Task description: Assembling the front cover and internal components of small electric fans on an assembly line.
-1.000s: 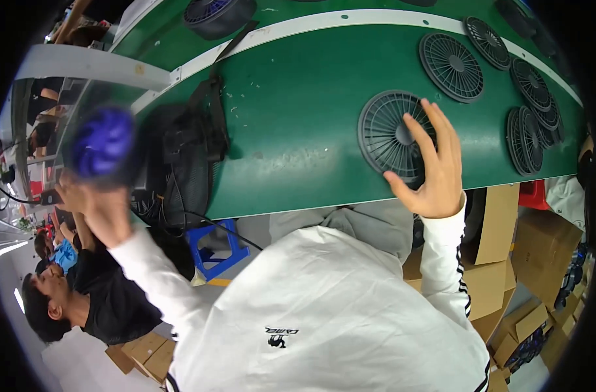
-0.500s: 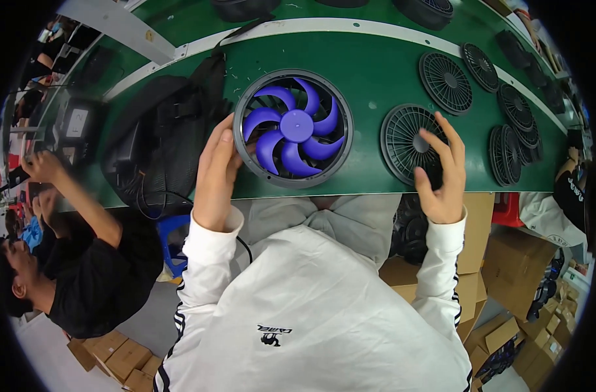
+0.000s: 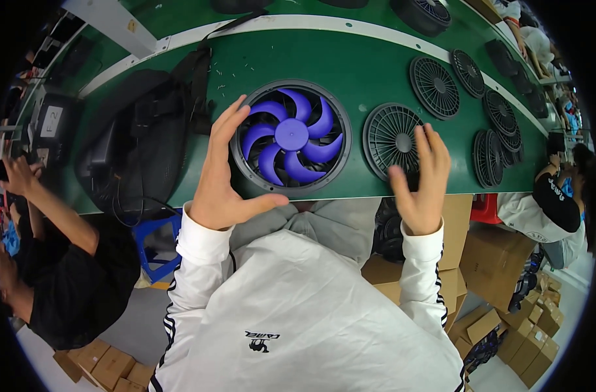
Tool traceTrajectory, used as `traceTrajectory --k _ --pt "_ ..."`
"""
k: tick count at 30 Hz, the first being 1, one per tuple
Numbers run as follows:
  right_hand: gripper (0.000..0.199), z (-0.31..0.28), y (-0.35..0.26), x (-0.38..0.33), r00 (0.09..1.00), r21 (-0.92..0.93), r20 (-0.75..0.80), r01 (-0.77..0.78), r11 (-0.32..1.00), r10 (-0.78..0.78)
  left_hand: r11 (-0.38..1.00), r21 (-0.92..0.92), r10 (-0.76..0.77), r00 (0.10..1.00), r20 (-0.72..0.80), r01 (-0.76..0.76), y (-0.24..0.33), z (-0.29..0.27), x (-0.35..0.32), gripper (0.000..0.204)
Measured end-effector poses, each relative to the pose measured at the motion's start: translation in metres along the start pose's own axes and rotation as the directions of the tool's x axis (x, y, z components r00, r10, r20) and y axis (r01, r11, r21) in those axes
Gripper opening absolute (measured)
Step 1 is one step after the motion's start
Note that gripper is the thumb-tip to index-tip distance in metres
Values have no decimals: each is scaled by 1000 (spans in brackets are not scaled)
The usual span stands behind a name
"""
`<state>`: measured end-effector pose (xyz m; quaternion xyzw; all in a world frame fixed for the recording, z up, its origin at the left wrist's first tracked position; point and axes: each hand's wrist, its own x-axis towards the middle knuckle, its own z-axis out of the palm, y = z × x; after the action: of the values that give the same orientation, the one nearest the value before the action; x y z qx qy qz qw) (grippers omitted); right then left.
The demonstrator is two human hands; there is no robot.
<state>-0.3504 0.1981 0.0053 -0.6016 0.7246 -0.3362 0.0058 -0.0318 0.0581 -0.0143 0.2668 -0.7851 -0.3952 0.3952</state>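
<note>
Workers sit on both sides of you; at the far left a person in a black shirt (image 3: 63, 261) bends over their own work, apart from your hands. On the green table (image 3: 376, 59), left of the middle, lies a black bag (image 3: 134, 144) with straps and a thin cable. Just right of it your left hand (image 3: 223, 176) is spread open, the fingers stretched along the left rim of the fan and the thumb pointing under its near edge; the hand cups the rim but does not close on it. The fan (image 3: 290, 138) lies flat near the front edge of the table, directly before you: a round dark frame with purple curved blades around a purple hub. Just beside it on the right lies a round black grille (image 3: 391, 138), also flat. Your right hand (image 3: 421, 179) is over the near part of this grille, fingers open and slightly curved, holding nothing; whether the fingertips touch the grille, you cannot tell. Further right, more black grilles (image 3: 435, 86) lie in a row along the table. At the far right edge another person's sleeve (image 3: 556, 202) shows, and below it stand brown cardboard boxes (image 3: 494, 261).
</note>
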Motion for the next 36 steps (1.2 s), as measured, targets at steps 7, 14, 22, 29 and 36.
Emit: traceTrajectory --k 7,14,22,29,36 --pt "75 -29 18 0 931 -86 271 275 958 -243 999 -29 14 1000 1 -14 -8 1 -2 131" --pt "98 -6 0 7 988 -154 152 45 987 -22 995 -97 -35 998 -45 31 -8 2 -4 135" --pt "110 -16 -1 18 962 -175 242 175 969 -130 996 33 -86 996 -4 86 4 5 -6 141" --pt "110 -9 -106 44 976 -90 186 128 988 -110 993 120 5 1000 6 -6 17 4 1 136" --pt "107 23 -145 29 976 -293 217 42 955 24 969 232 -59 989 -138 90 41 46 -18 123"
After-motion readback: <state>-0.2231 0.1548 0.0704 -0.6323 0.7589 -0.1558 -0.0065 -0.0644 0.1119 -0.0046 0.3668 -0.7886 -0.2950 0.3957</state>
